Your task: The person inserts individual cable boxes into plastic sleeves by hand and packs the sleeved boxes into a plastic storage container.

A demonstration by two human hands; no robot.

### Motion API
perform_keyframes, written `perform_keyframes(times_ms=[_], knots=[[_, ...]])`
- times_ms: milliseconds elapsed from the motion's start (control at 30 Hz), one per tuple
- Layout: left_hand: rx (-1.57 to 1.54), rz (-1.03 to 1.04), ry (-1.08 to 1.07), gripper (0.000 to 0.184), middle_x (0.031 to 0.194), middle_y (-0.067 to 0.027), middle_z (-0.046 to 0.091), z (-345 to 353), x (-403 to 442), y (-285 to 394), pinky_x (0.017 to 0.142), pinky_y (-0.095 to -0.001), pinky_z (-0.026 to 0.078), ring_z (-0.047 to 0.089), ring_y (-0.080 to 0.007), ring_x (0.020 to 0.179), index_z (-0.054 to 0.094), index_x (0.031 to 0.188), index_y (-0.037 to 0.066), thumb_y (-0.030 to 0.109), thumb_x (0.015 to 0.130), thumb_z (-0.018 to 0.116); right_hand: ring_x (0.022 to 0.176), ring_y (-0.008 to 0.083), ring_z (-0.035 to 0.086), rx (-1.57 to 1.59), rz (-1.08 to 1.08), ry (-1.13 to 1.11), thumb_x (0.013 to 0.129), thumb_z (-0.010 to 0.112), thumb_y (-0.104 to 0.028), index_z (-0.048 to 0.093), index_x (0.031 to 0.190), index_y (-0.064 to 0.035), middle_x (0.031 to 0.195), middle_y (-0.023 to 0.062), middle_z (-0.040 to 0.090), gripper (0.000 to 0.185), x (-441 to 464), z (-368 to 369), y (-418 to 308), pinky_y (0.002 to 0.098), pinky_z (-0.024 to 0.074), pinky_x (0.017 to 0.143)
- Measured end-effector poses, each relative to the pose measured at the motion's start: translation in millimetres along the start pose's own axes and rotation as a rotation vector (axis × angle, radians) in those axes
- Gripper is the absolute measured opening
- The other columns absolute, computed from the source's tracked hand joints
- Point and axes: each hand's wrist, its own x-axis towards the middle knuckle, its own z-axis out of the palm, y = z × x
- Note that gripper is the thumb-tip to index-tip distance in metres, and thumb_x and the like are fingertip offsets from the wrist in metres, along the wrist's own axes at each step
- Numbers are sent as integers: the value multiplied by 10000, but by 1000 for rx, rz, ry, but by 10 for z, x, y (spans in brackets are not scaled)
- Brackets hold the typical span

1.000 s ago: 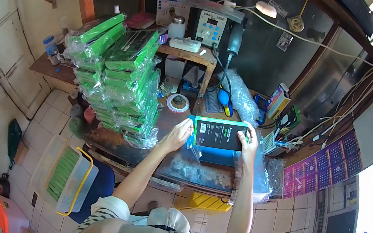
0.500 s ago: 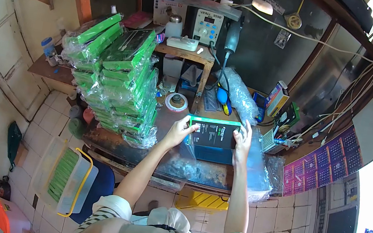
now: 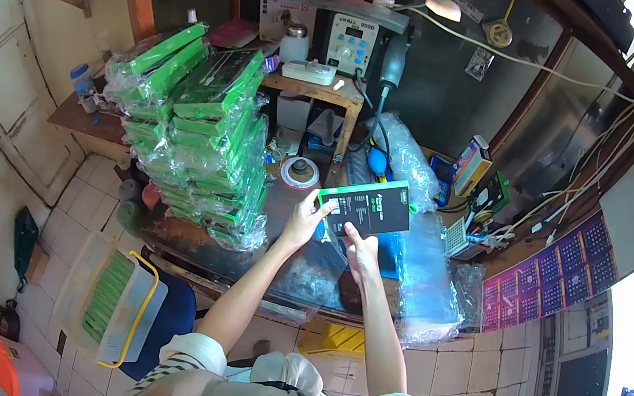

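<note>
A flat black box with green edges (image 3: 374, 212) is held up over the workbench, its right end tilted upward. My left hand (image 3: 303, 219) grips its left end, the thumb on the printed face. Near the middle of its lower edge, my right hand (image 3: 360, 255) holds it with the thumb on the face and the other fingers partly hidden. Under and beside the box lie clear plastic sleeves (image 3: 428, 277) and a blue flat surface. To the left stands a tall stack of green boxes in clear plastic wrap (image 3: 215, 150).
A round tape roll (image 3: 300, 173) lies behind my left hand. At the back stands a hot-air station (image 3: 352, 45) on a wooden shelf (image 3: 315, 90). A pen basket (image 3: 458, 238) is at the right, and a plastic bin (image 3: 108, 301) is at the lower left.
My right hand has moved from the box's right end to its lower edge. The box has turned, with its right end raised. My left hand remains at the left end.
</note>
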Motion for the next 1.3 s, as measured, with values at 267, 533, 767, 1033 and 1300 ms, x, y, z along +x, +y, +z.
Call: perform_keyframes(times_ms=[267,533,767,1033,1300], knots=[[-89,48,-41,391,985,-42,558,-80,-17,77,799,-231,410,518,-83,894,451,1141,-6,242,858,558,945,185,547,-36,261,-63,771,644,-108,485,1110,-24,1056,92,550,384,-70,155,-264,387,489,803],[381,139,-49,330,858,-40,572,-278,-83,457,694,-249,427,511,-86,766,517,1065,20,224,817,596,874,185,581,-176,24,39,746,656,-47,528,1043,8,997,94,577,328,-47,84,-399,315,518,738],[536,376,-215,187,783,-85,555,-345,-64,561,676,-321,441,563,-212,746,560,814,23,142,712,663,795,197,605,-270,-59,59,721,676,-50,542,1008,26,937,113,597,326,16,-18,-554,308,526,684],[796,494,-218,179,821,-83,559,-398,-73,601,734,-336,432,531,-240,822,550,796,21,149,718,647,822,180,585,-290,-64,67,748,657,-101,539,1025,-4,961,82,587,316,36,-114,-668,319,497,701],[834,622,-276,158,930,-65,557,-283,-103,576,808,-344,422,510,-245,920,533,779,40,146,725,637,1032,176,430,-62,146,118,757,650,-397,521,1031,-141,1019,4,531,397,94,-61,-618,415,301,871]])
